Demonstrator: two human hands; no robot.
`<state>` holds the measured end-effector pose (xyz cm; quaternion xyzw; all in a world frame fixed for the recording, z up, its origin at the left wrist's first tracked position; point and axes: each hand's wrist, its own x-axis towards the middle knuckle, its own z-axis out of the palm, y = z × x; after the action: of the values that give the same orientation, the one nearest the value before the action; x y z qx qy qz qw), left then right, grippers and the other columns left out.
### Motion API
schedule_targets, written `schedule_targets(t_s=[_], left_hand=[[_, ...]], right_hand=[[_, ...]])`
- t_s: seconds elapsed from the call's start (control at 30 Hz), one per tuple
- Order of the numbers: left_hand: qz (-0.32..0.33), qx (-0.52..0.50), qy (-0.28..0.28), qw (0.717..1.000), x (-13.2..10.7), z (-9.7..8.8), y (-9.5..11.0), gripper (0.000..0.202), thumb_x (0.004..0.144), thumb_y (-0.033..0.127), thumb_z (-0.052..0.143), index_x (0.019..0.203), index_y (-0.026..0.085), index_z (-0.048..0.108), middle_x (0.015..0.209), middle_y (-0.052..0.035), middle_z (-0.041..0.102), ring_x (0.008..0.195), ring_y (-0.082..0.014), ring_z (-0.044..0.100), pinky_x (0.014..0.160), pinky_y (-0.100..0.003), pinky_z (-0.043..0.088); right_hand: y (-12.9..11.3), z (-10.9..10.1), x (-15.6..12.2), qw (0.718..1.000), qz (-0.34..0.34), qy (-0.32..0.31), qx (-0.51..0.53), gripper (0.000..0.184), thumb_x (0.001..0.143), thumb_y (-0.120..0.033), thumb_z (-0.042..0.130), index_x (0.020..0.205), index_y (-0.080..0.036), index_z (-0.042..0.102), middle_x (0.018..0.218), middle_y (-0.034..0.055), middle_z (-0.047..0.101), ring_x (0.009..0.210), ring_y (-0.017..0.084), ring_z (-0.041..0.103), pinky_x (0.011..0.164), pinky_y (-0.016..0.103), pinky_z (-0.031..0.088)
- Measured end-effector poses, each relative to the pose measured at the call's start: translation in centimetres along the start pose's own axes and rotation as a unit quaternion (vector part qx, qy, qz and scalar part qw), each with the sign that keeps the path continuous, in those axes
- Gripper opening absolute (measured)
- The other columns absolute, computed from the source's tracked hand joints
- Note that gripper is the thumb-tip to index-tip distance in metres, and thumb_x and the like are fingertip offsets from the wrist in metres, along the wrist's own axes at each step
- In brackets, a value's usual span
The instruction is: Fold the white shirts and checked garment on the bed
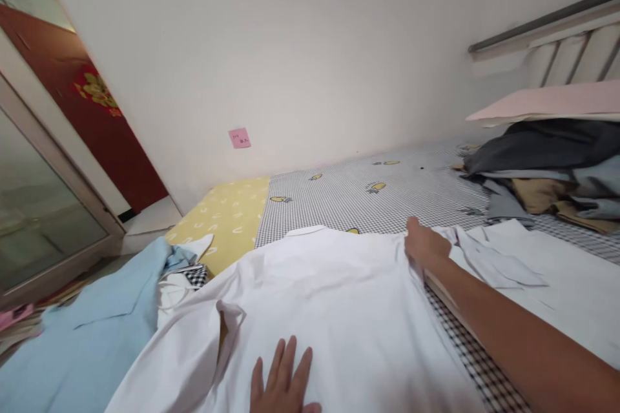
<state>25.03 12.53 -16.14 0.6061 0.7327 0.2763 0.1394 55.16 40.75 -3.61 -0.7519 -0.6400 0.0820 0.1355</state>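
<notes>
A white shirt [329,290] lies spread on the bed in front of me, its collar end toward the wall and one sleeve stretched to the lower left. My left hand [281,384] rests flat on the lower part of the shirt, fingers spread. At the far right shoulder, my right hand [425,242] is closed on the shirt's edge, its fingertips partly hidden. Beside my right forearm lies another white garment [547,277].
Light blue clothing [111,316] lies at the left. The bed has a checked sheet with pineapples [339,190] and a yellow part [232,213]. Folded clothes [547,161] are piled at the right under a pink board-like item [557,103]. A pink note [239,138] is on the wall.
</notes>
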Motion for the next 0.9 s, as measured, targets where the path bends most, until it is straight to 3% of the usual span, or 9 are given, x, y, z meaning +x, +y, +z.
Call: schedule_targets(t_s=[0.1, 0.2, 0.27, 0.37, 0.47, 0.53, 0.63, 0.77, 0.9], left_hand=[[0.015, -0.026, -0.046, 0.998, 1.0, -0.4, 1.6, 0.049, 0.080, 0.035, 0.071, 0.129, 0.040, 0.066, 0.153, -0.0050, 0.047, 0.147, -0.0387, 0.035, 0.123, -0.065, 0.001], [0.090, -0.049, -0.099, 0.990, 2.5, -1.7, 3.9, 0.055, 0.085, 0.034, 0.066, 0.139, 0.040, 0.056, 0.157, -0.0033, 0.042, 0.149, -0.0361, 0.032, 0.124, -0.064, -0.002], [0.124, -0.041, -0.093, 0.987, 4.3, -2.5, 4.4, 0.057, 0.091, 0.033, 0.059, 0.146, 0.041, 0.046, 0.160, -0.0016, 0.038, 0.151, -0.0333, 0.029, 0.123, -0.064, -0.005], [0.080, -0.004, -0.078, 0.994, 8.0, -3.3, 2.7, 0.051, 0.095, 0.040, 0.049, 0.146, 0.037, 0.047, 0.160, -0.0043, 0.037, 0.152, -0.0338, 0.025, 0.122, -0.065, -0.006], [0.018, 0.033, -0.028, 0.999, 12.1, -3.6, -0.4, 0.048, 0.094, 0.042, 0.052, 0.141, 0.034, 0.055, 0.160, -0.0058, 0.039, 0.152, -0.0352, 0.023, 0.123, -0.063, -0.002], [-0.006, 0.045, 0.008, 0.999, 14.7, -3.7, -2.2, 0.047, 0.093, 0.041, 0.054, 0.140, 0.035, 0.056, 0.160, -0.0044, 0.039, 0.153, -0.0345, 0.022, 0.123, -0.061, -0.003], [-0.046, 0.091, 0.020, 0.995, 17.9, -4.2, -4.0, 0.049, 0.096, 0.044, 0.051, 0.144, 0.036, 0.051, 0.162, -0.0040, 0.035, 0.153, -0.0349, 0.019, 0.121, -0.062, -0.005], [-0.084, 0.146, 0.027, 0.985, 20.6, -5.5, -5.6, 0.055, 0.099, 0.046, 0.042, 0.151, 0.029, 0.041, 0.166, -0.0067, 0.028, 0.154, -0.0400, 0.011, 0.120, -0.065, 0.000], [-0.118, 0.194, 0.047, 0.973, 21.9, -6.2, -6.5, 0.059, 0.100, 0.049, 0.034, 0.155, 0.027, 0.034, 0.167, -0.0097, 0.022, 0.154, -0.0396, 0.009, 0.122, -0.062, 0.006]], right_hand=[[-2.4, 2.0, -3.3, 0.991, -0.100, 0.085, -0.026, 0.056, 0.094, -0.016, 0.041, 0.150, -0.024, 0.041, 0.151, 0.0166, 0.046, 0.136, 0.033, 0.046, 0.111, 0.057, 0.032], [-5.6, 5.7, -7.9, 0.963, -0.236, 0.129, -0.026, 0.053, 0.097, -0.024, 0.040, 0.151, -0.029, 0.042, 0.164, 0.0107, 0.029, 0.147, 0.031, 0.031, 0.117, 0.060, 0.024], [-7.0, 8.4, -10.3, 0.952, -0.298, 0.066, -0.019, 0.050, 0.101, -0.034, 0.037, 0.151, -0.036, 0.043, 0.165, 0.0049, 0.030, 0.149, 0.033, 0.028, 0.116, 0.064, 0.023], [-7.8, 12.1, -11.7, 0.948, -0.313, -0.042, -0.037, 0.049, 0.102, -0.047, 0.034, 0.150, -0.045, 0.041, 0.164, -0.0026, 0.032, 0.151, 0.036, 0.022, 0.116, 0.070, 0.018], [-7.5, 14.0, -10.7, 0.951, -0.300, -0.059, -0.047, 0.050, 0.101, -0.050, 0.036, 0.151, -0.048, 0.038, 0.165, -0.0041, 0.027, 0.153, 0.036, 0.017, 0.116, 0.072, 0.014], [-7.1, 14.1, -9.3, 0.953, -0.292, -0.061, -0.044, 0.050, 0.101, -0.051, 0.036, 0.151, -0.048, 0.037, 0.165, -0.0036, 0.025, 0.153, 0.036, 0.016, 0.116, 0.072, 0.013], [-6.6, 13.7, -6.4, 0.963, -0.261, -0.058, -0.034, 0.051, 0.102, -0.051, 0.034, 0.152, -0.044, 0.038, 0.166, -0.0009, 0.025, 0.152, 0.038, 0.016, 0.116, 0.072, 0.014], [-5.4, 13.7, -1.5, 0.974, -0.214, -0.056, -0.037, 0.054, 0.101, -0.051, 0.034, 0.154, -0.041, 0.036, 0.167, 0.0017, 0.024, 0.152, 0.037, 0.018, 0.115, 0.068, 0.025], [-3.8, 14.5, 2.6, 0.962, -0.260, -0.046, -0.062, 0.053, 0.101, -0.038, 0.038, 0.153, -0.028, 0.043, 0.159, 0.0046, 0.041, 0.153, 0.029, 0.018, 0.125, 0.056, 0.010]])
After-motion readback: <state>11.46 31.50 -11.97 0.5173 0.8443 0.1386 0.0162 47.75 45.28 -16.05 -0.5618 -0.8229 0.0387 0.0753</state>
